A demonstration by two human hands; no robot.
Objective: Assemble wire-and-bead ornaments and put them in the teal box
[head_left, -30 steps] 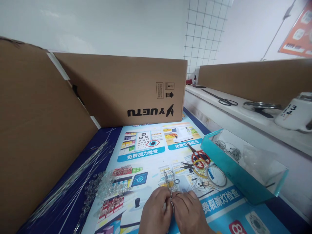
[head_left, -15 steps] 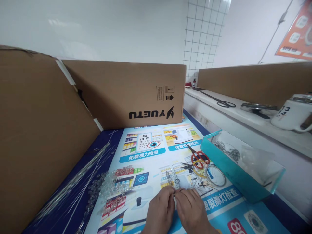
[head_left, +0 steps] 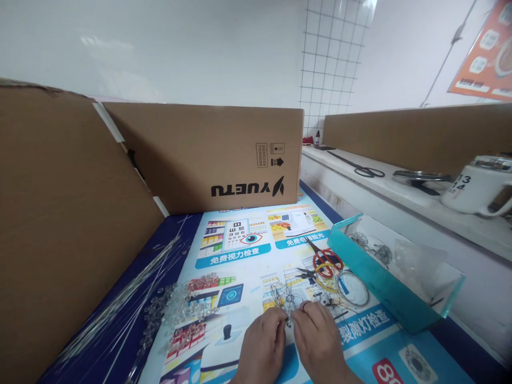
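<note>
two hands working a wire piece, apparently partway through
on the worktop point(head_left: 248, 274), the left hand point(head_left: 262, 344) and right hand point(head_left: 319, 341) nearly meet, each grip pinched small, fingertips together on the wire piece point(head_left: 283, 295), which sticks out just beyond them; how firmly each holds it, i cannot tell. its loops look bent into shape, so the forming seems well begun, though whether the ends are fastened is too small to see. coiled wire pieces point(head_left: 384, 256) in the teal tray point(head_left: 390, 288) may be finished ones; the clear beads point(head_left: 186, 306) and straight wires point(head_left: 124, 298) at left suggest plenty of stock remains unused.
</note>
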